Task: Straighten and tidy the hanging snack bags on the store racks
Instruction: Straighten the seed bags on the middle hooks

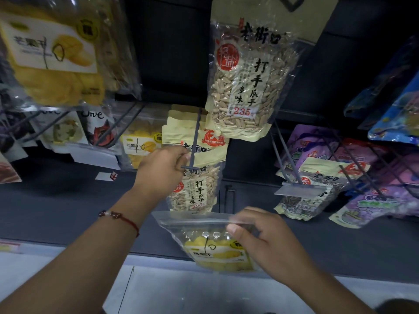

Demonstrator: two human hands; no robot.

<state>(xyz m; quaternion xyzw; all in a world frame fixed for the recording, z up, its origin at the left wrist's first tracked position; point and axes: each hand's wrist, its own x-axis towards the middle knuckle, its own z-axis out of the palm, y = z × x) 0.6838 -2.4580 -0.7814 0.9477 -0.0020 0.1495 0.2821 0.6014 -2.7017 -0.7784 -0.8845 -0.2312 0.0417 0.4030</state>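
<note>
From the head camera, looking forward and down at a dark store rack, the left hand (162,169) reaches up to a thin grey metal peg hook (194,141) and pinches its front end between thumb and fingers, just where the short crossbar sits. On that hook hangs a row of cream and clear sunflower-seed bags (196,177), stacked one behind another, their tops slightly fanned out. A red string bracelet with small beads (119,217) circles the left wrist. The right hand (265,240) is lower and apart from the left, its thumb and fingers clamped on the upper right edge of a clear zip-top bag of yellow dried mango (213,243), which is held free of any hook, tilted, below the seed bags. Above them a larger bag of sunflower seeds marked 235 (249,82) hangs on the upper row. At upper left a big clear bag of dried mango slices (56,55) hangs tilted. To the right, purple snack bags (362,177) crowd several hooks, one more seed bag (317,189) among them, behind a clear plastic price-tag holder (299,191).
</note>
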